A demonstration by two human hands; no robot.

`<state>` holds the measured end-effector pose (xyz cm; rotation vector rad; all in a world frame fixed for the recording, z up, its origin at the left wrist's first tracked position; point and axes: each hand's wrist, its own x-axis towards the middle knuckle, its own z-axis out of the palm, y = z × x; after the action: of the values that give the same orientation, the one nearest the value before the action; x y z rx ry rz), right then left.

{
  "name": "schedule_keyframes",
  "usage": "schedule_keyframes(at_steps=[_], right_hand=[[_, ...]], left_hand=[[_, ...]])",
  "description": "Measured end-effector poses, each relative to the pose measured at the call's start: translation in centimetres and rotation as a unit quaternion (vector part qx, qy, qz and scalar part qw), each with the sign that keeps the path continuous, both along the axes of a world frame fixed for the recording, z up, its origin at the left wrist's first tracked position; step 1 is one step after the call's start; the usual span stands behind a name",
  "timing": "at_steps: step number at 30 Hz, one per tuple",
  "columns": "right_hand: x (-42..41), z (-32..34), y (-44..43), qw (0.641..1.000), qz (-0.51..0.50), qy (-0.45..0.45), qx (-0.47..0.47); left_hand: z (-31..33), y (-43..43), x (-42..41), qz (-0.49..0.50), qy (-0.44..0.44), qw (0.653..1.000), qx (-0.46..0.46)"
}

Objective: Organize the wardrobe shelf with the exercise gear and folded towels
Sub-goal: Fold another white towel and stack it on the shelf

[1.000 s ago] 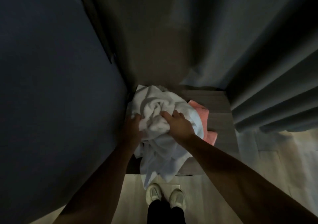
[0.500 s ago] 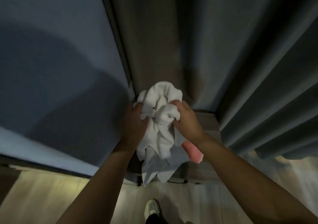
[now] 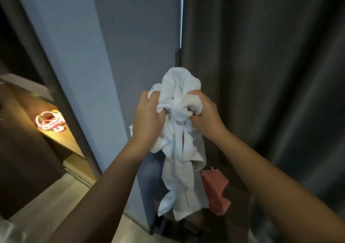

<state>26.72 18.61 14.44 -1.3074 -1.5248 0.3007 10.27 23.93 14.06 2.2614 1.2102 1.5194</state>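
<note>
A crumpled white towel (image 3: pixel 179 149) is gripped at its bunched top by the left hand (image 3: pixel 147 116) and the right hand (image 3: pixel 207 116), fingers curled into the cloth. It is held in mid-air with its long axis upright and its loose end pointing down (a pink cloth (image 3: pixel 214 190) is seen just beyond it).

Two bare arms rise from the bottom corners of the view and converge toward the middle. The left forearm (image 3: pixel 112 177) climbs from the lower left in shadow; the right forearm (image 3: pixel 261 168) comes in from the lower right, more brightly lit. The left hand (image 3: pixel 147 116) shows its back to the camera, fingers curled into the bunched top of a crumpled white terry-cloth towel (image 3: pixel 179 149). The right hand (image 3: pixel 207 116) faces it, its fingers likewise buried in the folds. Both wrists look roughly straight and the hands sit level with each other — close together, with only a knot of cloth between them.
</note>
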Motion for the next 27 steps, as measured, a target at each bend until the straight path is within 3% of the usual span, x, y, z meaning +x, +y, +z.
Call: schedule_keyframes(at_steps=[6,12,20,27], right_hand=[[-4.4,6.8,-0.8,0.993,0.077,0.029,0.086],[-10.2,12.1,-0.2,0.979,0.123,-0.003,0.163],[-21.1,17.2,2.1,0.944,0.216,0.041,0.246],[-29.5,15.6,6.8,0.951,0.245,0.064,0.179]], left_hand=[[6.9,-2.4,-4.7,0.059,-0.021,0.994,0.093],[11.1,-2.9,-10.8,0.102,-0.056,0.98,0.163],[16.6,-3.1,-22.3,0.146,-0.07,0.943,0.29],[15.1,0.7,-30.4,0.173,-0.05,0.949,0.258]])
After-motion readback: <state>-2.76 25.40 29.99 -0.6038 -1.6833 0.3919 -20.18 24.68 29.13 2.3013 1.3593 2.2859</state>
